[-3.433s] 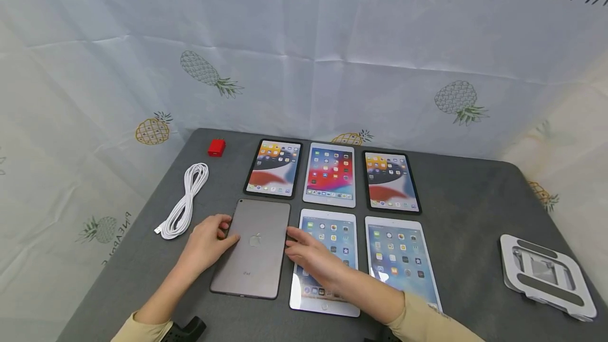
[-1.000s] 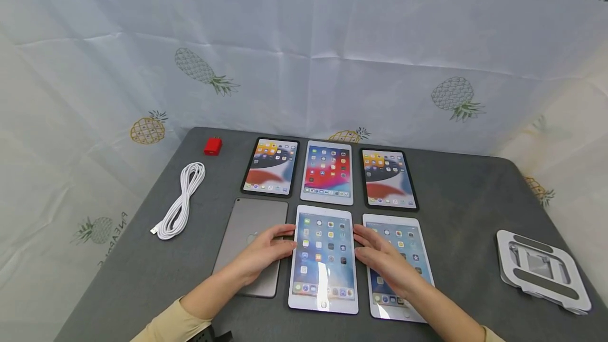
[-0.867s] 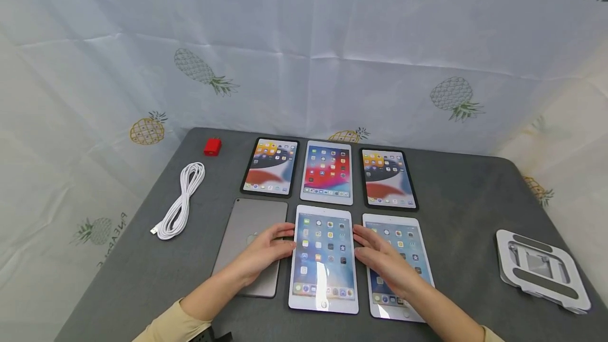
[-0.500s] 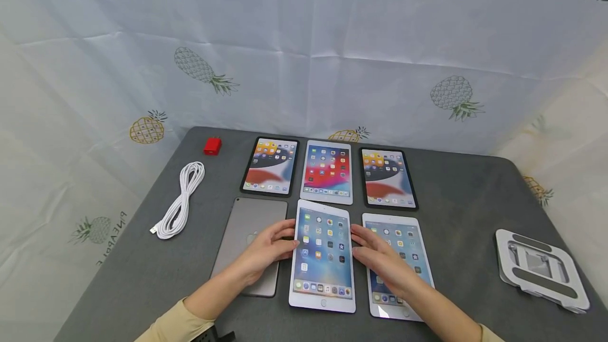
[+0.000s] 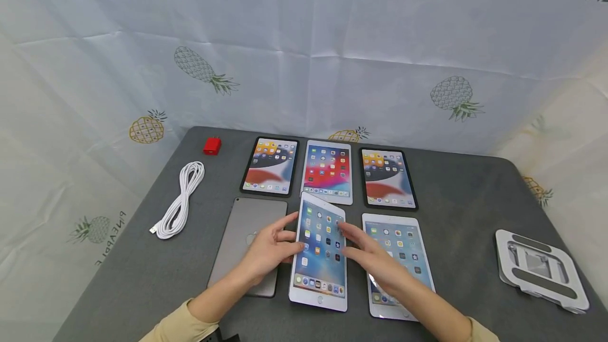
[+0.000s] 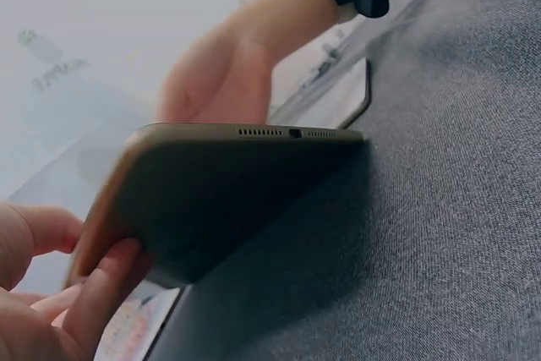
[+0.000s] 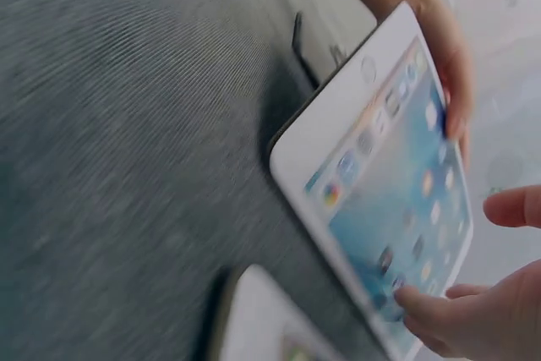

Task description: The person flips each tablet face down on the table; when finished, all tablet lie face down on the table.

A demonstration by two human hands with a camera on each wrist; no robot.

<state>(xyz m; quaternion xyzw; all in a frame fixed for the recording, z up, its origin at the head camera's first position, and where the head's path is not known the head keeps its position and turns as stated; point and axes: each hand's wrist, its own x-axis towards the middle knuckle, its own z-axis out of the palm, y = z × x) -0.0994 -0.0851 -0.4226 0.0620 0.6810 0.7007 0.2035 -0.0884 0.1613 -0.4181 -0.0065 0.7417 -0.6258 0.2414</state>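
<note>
A white-framed tablet (image 5: 323, 257) with a lit screen is tilted, its left side raised off the cloth. My left hand (image 5: 268, 247) pinches its left edge, thumb on the front and fingers underneath; the left wrist view shows the dark underside of the tablet (image 6: 220, 188) and those fingers (image 6: 106, 281). Over the right side of the screen, the fingertips of my right hand (image 5: 375, 260) touch or nearly touch it, with the thumb apart in the right wrist view. A grey tablet (image 5: 261, 212) lies back-up under my left hand, partly hidden. Beneath my right forearm lies another white tablet (image 5: 401, 247).
Two black-framed tablets (image 5: 271, 167) and a white one (image 5: 328, 165) form the back row. To the left are a coiled white cable (image 5: 182, 199) and a red charger plug (image 5: 212, 145). A folded silver stand (image 5: 541, 271) lies far right on the grey table (image 5: 470, 215).
Earlier both hands were at the grey tablet, then moved right to the white one. Since then its left side has risen and it has turned to face right; my right fingers moved over its screen.
</note>
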